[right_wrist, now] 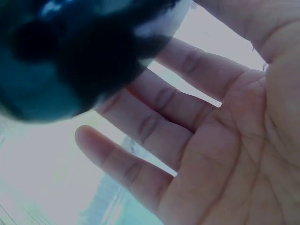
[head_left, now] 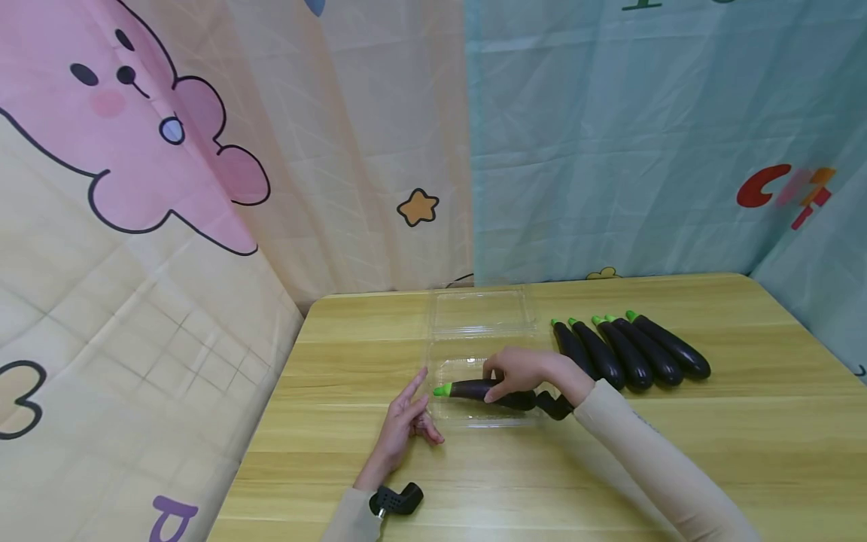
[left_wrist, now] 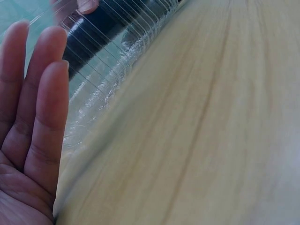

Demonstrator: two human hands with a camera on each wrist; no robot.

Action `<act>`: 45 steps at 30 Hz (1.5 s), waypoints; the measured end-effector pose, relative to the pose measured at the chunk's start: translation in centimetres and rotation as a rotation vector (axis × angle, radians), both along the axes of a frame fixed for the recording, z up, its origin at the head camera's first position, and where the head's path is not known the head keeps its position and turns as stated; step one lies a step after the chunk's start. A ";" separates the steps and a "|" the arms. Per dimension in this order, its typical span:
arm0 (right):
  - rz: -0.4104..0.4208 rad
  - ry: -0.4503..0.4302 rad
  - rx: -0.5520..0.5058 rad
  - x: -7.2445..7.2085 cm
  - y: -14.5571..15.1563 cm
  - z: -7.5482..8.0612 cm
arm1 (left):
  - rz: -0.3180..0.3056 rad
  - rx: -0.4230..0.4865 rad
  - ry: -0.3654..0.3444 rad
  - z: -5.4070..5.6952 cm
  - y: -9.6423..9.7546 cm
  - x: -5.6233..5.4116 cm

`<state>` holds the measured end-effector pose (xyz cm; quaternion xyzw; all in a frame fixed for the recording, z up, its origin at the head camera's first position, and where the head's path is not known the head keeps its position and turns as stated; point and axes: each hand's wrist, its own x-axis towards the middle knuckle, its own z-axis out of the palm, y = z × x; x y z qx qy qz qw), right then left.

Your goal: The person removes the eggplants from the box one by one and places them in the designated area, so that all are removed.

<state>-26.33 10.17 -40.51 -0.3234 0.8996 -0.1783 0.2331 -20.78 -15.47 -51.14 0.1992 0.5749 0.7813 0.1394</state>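
Note:
A dark purple eggplant [head_left: 467,389] with a green stem end lies sideways over the near half of a clear plastic clamshell box [head_left: 486,423]. My right hand [head_left: 521,370] grips it from above, thumb on the near side and fingers on the far side. In the right wrist view the eggplant's rounded end [right_wrist: 84,61] sits against the fingers. Just left of the box my left hand [head_left: 403,429] is held with fingers extended and nothing in it, its fingertips close to the box's edge. The left wrist view shows its straight fingers [left_wrist: 49,122] beside the box's ribbed wall [left_wrist: 122,61].
Several more eggplants [head_left: 619,354] lie in a slanted row on the table to the right of the box. The box's lid [head_left: 482,310] is folded back towards the far edge of the wooden table [head_left: 325,376]. Printed curtains [head_left: 366,150] hang behind.

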 end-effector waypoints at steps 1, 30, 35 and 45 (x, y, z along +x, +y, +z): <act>0.002 0.008 -0.014 -0.1 0.1 0.0 | 0.003 -0.002 -0.001 0.0 0.0 0.0; -0.164 0.300 -0.347 1.1 3.2 1.7 | 0.011 -0.012 0.004 0.0 0.1 0.1; -0.236 0.338 -0.383 1.5 4.3 1.7 | 0.004 -0.009 0.010 -0.1 0.1 0.0; -0.369 0.432 -0.474 1.8 6.6 1.5 | 0.009 -0.013 0.027 -0.1 0.0 0.0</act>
